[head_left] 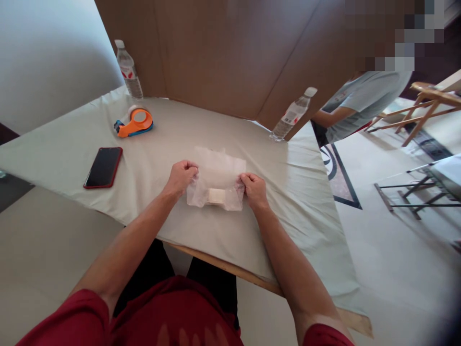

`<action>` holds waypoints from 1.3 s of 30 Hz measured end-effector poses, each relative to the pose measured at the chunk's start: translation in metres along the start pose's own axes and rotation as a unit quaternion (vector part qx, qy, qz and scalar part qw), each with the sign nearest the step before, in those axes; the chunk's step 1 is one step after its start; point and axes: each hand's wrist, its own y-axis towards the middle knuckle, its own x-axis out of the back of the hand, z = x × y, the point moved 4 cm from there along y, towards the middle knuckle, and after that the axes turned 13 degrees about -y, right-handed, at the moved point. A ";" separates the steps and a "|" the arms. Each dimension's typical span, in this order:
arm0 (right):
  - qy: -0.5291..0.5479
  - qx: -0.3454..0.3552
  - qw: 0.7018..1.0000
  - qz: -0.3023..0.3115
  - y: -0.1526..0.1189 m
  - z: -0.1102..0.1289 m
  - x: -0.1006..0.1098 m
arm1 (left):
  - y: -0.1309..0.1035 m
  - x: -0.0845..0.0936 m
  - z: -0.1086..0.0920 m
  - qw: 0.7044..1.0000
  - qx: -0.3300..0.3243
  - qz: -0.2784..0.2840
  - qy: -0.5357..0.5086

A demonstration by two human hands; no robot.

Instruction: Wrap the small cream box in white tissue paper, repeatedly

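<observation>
A translucent sheet of wrap [221, 168], apparently bubble wrap, is spread over the cloth in front of me. Near its lower edge a small pale, box-shaped block [217, 196] lies with the wrap around it. My left hand [182, 178] pinches the sheet's left edge between thumb and fingers. On the opposite edge my right hand [254, 188] is closed in a similar pinch. Whether the wrap fully covers the block I cannot tell.
An orange and blue tape dispenser [137, 123] and a red-cased phone [103, 167] lie to the left. Water bottles stand at the back left [128, 72] and back right [293, 115], against a brown cardboard panel [223, 57]. Beyond it, a person [363, 103] sits at right.
</observation>
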 end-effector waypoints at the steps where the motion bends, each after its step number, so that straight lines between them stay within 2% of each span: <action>1: -0.004 -0.002 1.000 -0.006 0.001 -0.001 0.002 | 0.006 -0.001 -0.005 0.999 -0.004 -0.004 0.041; 3: -0.026 0.008 0.999 -0.041 -0.001 0.000 0.010 | 0.013 -0.002 -0.014 0.993 -0.023 -0.024 0.113; 5: -0.065 0.054 0.992 -0.090 -0.009 0.007 0.021 | 0.012 -0.001 -0.023 0.982 -0.079 -0.041 0.169; 7: -0.110 0.128 0.981 -0.092 -0.022 0.021 0.025 | 0.003 -0.002 -0.032 0.963 -0.156 -0.014 0.217; 9: -0.143 0.189 0.971 -0.012 -0.033 0.036 0.018 | -0.009 -0.007 -0.037 0.941 -0.198 0.067 0.265; 10: -0.160 0.205 0.965 0.039 -0.037 0.042 0.011 | -0.014 -0.009 -0.038 0.929 -0.194 0.111 0.293; 12: -0.203 0.202 0.951 0.117 -0.042 0.050 -0.001 | -0.022 -0.012 -0.038 0.906 -0.152 0.182 0.352; 13: -0.217 0.190 0.947 0.138 -0.043 0.052 -0.004 | -0.026 -0.011 -0.039 0.896 -0.128 0.207 0.371; 17: -0.164 0.175 0.954 0.179 -0.059 0.053 0.005 | -0.053 0.002 -0.047 0.884 -0.109 0.300 0.342; 19: -0.149 0.191 0.932 0.268 -0.077 0.049 0.013 | -0.070 0.011 -0.043 0.876 -0.092 0.359 0.309; 21: -0.192 0.201 0.888 0.366 -0.096 0.043 0.018 | -0.083 0.021 -0.032 0.862 -0.072 0.387 0.320; 22: -0.219 0.200 0.871 0.391 -0.103 0.041 0.020 | -0.085 0.024 -0.026 0.861 -0.073 0.378 0.334; 23: -0.241 0.198 0.865 0.392 -0.106 0.039 0.020 | -0.085 0.026 -0.021 0.864 -0.086 0.351 0.350; 24: -0.256 0.197 0.872 0.368 -0.105 0.039 0.020 | -0.083 0.026 -0.017 0.870 -0.110 0.313 0.364; 27: -0.269 0.223 0.911 0.221 -0.088 0.046 0.011 | -0.074 0.015 -0.012 0.876 -0.208 0.213 0.379; 29: -0.295 0.272 0.903 0.153 -0.076 0.053 -0.005 | -0.070 0.003 -0.007 0.871 -0.247 0.209 0.371; 31: -0.336 0.310 0.876 0.153 -0.068 0.056 -0.023 | -0.067 -0.007 0.002 0.864 -0.235 0.242 0.375; 33: -0.368 0.318 0.858 0.162 -0.064 0.054 -0.030 | -0.069 -0.013 0.013 0.854 -0.206 0.270 0.393; 35: -0.366 0.316 0.865 0.129 -0.064 0.049 -0.016 | -0.073 -0.015 0.022 0.842 -0.195 0.285 0.416; 39: -0.346 0.280 0.895 -0.005 -0.064 0.025 0.055 | -0.079 -0.018 0.028 0.809 -0.206 0.296 0.464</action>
